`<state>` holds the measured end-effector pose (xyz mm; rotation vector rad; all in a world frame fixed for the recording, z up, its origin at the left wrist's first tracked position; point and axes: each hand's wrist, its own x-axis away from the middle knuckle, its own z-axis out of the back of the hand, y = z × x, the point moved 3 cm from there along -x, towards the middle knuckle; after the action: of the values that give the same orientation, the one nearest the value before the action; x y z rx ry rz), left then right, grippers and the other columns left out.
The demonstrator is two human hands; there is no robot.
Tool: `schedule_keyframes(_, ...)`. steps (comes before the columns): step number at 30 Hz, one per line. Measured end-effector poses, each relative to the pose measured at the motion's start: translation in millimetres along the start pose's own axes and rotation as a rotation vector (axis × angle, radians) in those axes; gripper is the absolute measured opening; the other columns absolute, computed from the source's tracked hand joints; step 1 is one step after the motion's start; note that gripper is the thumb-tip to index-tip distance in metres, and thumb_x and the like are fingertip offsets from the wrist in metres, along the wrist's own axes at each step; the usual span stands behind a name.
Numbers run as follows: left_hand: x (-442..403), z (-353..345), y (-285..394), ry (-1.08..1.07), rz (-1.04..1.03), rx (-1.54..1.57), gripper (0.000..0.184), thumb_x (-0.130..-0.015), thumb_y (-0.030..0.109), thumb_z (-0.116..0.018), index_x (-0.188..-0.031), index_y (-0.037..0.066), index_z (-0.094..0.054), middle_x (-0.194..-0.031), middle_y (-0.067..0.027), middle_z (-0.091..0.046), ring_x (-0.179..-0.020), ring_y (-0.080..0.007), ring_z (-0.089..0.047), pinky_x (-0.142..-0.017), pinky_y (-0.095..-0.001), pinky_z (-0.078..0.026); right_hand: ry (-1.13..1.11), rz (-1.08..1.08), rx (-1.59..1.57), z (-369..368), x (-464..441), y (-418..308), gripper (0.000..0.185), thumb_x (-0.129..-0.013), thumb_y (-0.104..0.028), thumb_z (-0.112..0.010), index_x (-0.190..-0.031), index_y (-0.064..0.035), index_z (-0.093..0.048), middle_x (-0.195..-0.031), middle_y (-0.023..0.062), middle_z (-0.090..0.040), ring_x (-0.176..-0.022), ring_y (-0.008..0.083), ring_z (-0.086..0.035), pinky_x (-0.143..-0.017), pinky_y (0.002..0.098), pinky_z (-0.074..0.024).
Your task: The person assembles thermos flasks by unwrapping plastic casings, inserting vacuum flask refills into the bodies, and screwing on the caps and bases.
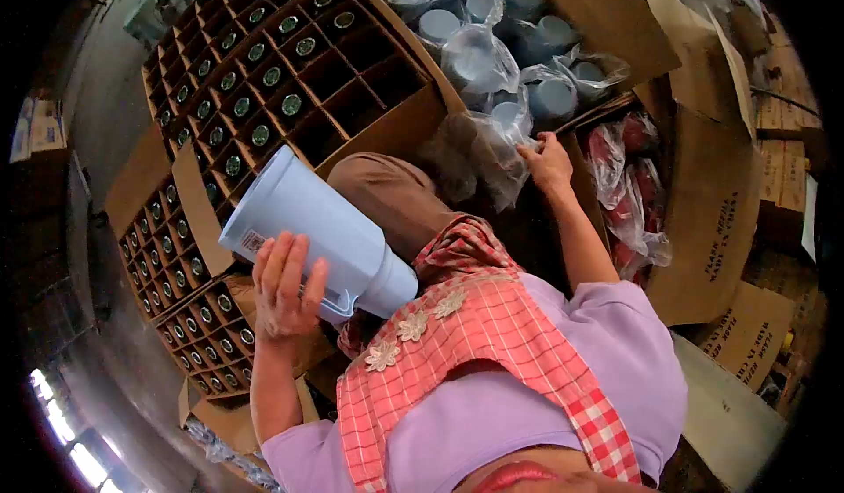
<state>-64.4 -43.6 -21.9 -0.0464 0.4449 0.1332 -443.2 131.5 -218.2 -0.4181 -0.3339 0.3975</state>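
Observation:
My left hand point(286, 286) is wrapped against the side of a light blue plastic jug point(321, 229) with a small label. The jug lies tilted over my lap, its wide end toward the upper left and its handle beside my fingers. Farther right, my right hand point(549, 163) pinches a crumpled clear plastic bag point(501, 155) at the edge of a carton. Just beyond that hand, several light blue rounded pieces point(440, 25) stand in clear bags.
A large divided carton point(422, 119) at the upper left holds glass-topped bottles, and smaller divided cartons point(180, 260) sit below it. On the right, an open carton point(703, 229) stands beside red items in clear bags point(624, 185). More cardboard point(743, 339) lies at the lower right.

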Motion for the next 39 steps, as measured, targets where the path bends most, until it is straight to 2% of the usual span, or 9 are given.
schedule_keyframes(2, 11, 1, 3, -0.029, 0.011, -0.017, 0.029, -0.080, 0.004, -0.056, -0.108, 0.014, -0.056, -0.126, -0.0156, -0.046, -0.121, -0.0340, -0.041, -0.098, -0.0515, -0.035, -0.153, -0.152, 0.086, -18, -5, 11, 0.056, -0.070, -0.031, -0.070, -0.115, -0.0051, -0.050, -0.096, 0.0140, -0.062, -0.091, 0.0311, -0.058, -0.082, 0.0382, -0.0439)
schedule_keyframes(6, 25, 10, 1, -0.079, 0.038, 0.096, 0.033, -0.077, -0.002, -0.055, -0.106, 0.013, -0.057, -0.135, -0.0172, -0.039, -0.128, -0.0345, -0.034, -0.104, -0.0529, -0.027, 0.333, 0.252, 0.167, -9, 13, -6, 0.054, -0.073, -0.031, -0.069, -0.117, -0.0068, -0.049, -0.095, 0.0139, -0.060, -0.092, 0.0321, -0.057, -0.081, 0.0386, -0.0441)
schedule_keyframes(12, 17, 24, -15, 0.020, 0.355, 0.686, 0.029, -0.072, 0.002, -0.058, -0.101, 0.006, -0.056, -0.129, -0.0307, -0.039, -0.116, -0.0368, -0.049, -0.103, -0.0496, -0.031, -0.252, 0.434, 0.125, -103, 23, -74, 0.038, -0.074, -0.025, -0.067, -0.104, -0.0043, -0.057, -0.096, 0.0168, -0.060, -0.089, 0.0322, -0.059, -0.076, 0.0390, -0.0479)
schedule_keyframes(16, 15, 32, -37, 0.544, 0.622, 0.819, 0.036, -0.074, 0.005, -0.058, -0.109, 0.000, -0.053, -0.125, -0.0273, -0.045, -0.109, -0.0330, -0.054, -0.092, -0.0409, -0.043, -0.426, 0.319, 0.439, -213, -19, -28, 0.020, -0.073, -0.018, -0.066, -0.084, -0.0016, -0.064, -0.078, 0.0133, -0.065, -0.075, 0.0287, -0.064, -0.069, 0.0373, -0.0507)
schedule_keyframes(21, 69, -22, -134, 0.426, 1.335, 0.780, 0.043, -0.076, 0.005, -0.056, -0.117, -0.006, -0.049, -0.119, -0.0214, -0.052, -0.104, -0.0312, -0.056, -0.088, -0.0390, -0.047, -0.749, -0.080, -1.127, -174, -21, -115, 0.016, -0.082, -0.014, -0.062, -0.075, -0.0002, -0.061, -0.065, 0.0049, -0.059, -0.058, 0.0158, -0.056, -0.055, 0.0297, -0.0451)
schedule_keyframes(24, 101, -120, -188, 0.400, 1.073, 1.174, 0.046, -0.075, 0.007, -0.068, -0.115, -0.007, -0.050, -0.109, -0.0177, -0.057, -0.098, -0.0291, -0.059, -0.087, -0.0404, -0.048, -0.873, -0.088, -1.448, -127, -18, -183, 0.011, -0.084, -0.011, -0.057, -0.082, -0.0005, -0.058, -0.072, 0.0052, -0.058, -0.067, 0.0187, -0.057, -0.065, 0.0327, -0.0479)
schedule_keyframes(30, 19, -173, -192, 0.218, 1.168, 1.385, 0.062, -0.070, 0.000, -0.069, -0.126, -0.004, -0.042, -0.121, -0.0151, -0.052, -0.111, -0.0258, -0.052, -0.092, -0.0369, -0.045, -1.144, -0.204, -1.721, -130, -31, -294, 0.025, -0.090, -0.019, -0.046, -0.101, 0.0007, -0.057, -0.097, 0.0108, -0.062, -0.086, 0.0232, -0.060, -0.076, 0.0408, -0.0495)
schedule_keyframes(32, 17, -189, -196, 0.260, 1.067, 1.402, 0.060, -0.070, -0.001, -0.068, -0.125, -0.004, -0.043, -0.116, -0.0138, -0.055, -0.107, -0.0247, -0.054, -0.090, -0.0355, -0.046, -1.145, -0.150, -1.765, -125, -39, -340, 0.037, -0.094, -0.024, -0.037, -0.115, 0.0023, -0.053, -0.116, 0.0167, -0.056, -0.103, 0.0276, -0.055, -0.096, 0.0399, -0.0400)
schedule_keyframes(39, -7, -193, -179, 0.267, 1.192, 1.319, 0.040, -0.075, 0.004, -0.062, -0.112, -0.006, -0.052, -0.103, -0.0136, -0.060, -0.091, -0.0236, -0.059, -0.076, -0.0345, -0.049, -1.074, -0.101, -1.732, -111, -35, -437, 0.038, -0.095, -0.025, -0.036, -0.116, 0.0036, -0.048, -0.113, 0.0169, -0.056, -0.104, 0.0291, -0.054, -0.093, 0.0417, -0.0421)
